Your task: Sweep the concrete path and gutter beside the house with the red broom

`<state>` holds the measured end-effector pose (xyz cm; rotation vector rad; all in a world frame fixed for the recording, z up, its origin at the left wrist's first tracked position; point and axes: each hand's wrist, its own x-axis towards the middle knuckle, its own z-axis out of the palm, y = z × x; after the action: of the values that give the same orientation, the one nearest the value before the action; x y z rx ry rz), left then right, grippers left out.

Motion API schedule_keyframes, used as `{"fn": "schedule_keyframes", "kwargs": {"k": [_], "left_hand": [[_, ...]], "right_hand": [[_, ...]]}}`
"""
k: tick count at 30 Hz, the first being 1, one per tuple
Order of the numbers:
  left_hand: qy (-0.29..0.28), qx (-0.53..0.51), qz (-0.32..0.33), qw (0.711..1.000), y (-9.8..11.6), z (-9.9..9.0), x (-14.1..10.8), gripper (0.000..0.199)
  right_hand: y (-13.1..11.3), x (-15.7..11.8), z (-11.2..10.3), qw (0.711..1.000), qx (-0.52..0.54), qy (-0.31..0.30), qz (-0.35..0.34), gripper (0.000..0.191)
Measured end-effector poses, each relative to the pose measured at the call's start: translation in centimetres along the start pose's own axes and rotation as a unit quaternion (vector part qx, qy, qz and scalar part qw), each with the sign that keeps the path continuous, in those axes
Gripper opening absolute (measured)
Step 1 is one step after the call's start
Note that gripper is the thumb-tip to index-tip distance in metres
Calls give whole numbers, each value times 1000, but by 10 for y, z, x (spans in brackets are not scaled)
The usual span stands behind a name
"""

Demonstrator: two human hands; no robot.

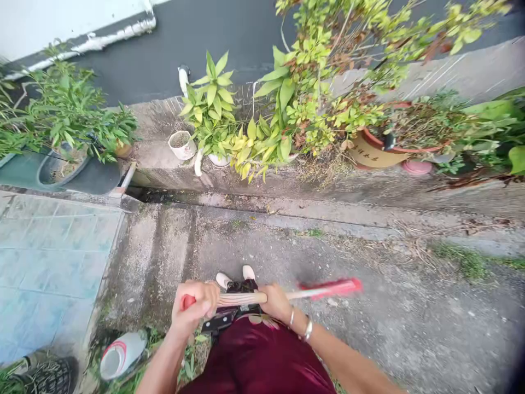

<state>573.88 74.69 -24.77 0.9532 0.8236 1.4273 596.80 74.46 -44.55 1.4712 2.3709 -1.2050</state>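
A broom with a pale striped handle (241,299) lies across the front of my body, nearly level. My left hand (196,306) is wrapped round its top end, where a red tip sticks out by the thumb. Farther down the handle, my right hand (276,302) is closed on it, with bracelets at the wrist. The red broom head (337,288) reaches out to the right above the concrete ground and is smeared by motion. Whether its bristles touch the ground, I cannot tell.
Potted plants line a ledge along the dark wall, among them a small white pot (182,145) and a large brown pot (379,150). A narrow gutter (176,196) runs below. Steps (141,257) and blue tiles (45,262) are left; a white bucket (123,354) lies lower left.
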Motion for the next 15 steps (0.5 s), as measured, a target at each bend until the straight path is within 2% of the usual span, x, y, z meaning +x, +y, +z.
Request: {"fn": "schedule_keyframes", "kwargs": {"k": [2,5,8,10,12,15], "left_hand": [[-20,-28,10,999,3,5,6,41],[-78,-16,56,995,36,17,14,40],[-132,81,92,984,76,29,14,40],[-144,166,106,970,91,32,13,41],[-153,227,118,955,91,30,18,43],[-172,296,122,932,63,15,47,43]], "right_hand": [[2,-3,-5,1000,-8,30,1,34],[-13,8,-17,993,-1,105,-46,34],[-42,39,-31,974,36,184,-128,35],[-64,70,-39,955,67,217,-190,36],[-84,110,-44,938,97,225,-245,37],[-101,188,-50,927,135,182,-300,40]]}}
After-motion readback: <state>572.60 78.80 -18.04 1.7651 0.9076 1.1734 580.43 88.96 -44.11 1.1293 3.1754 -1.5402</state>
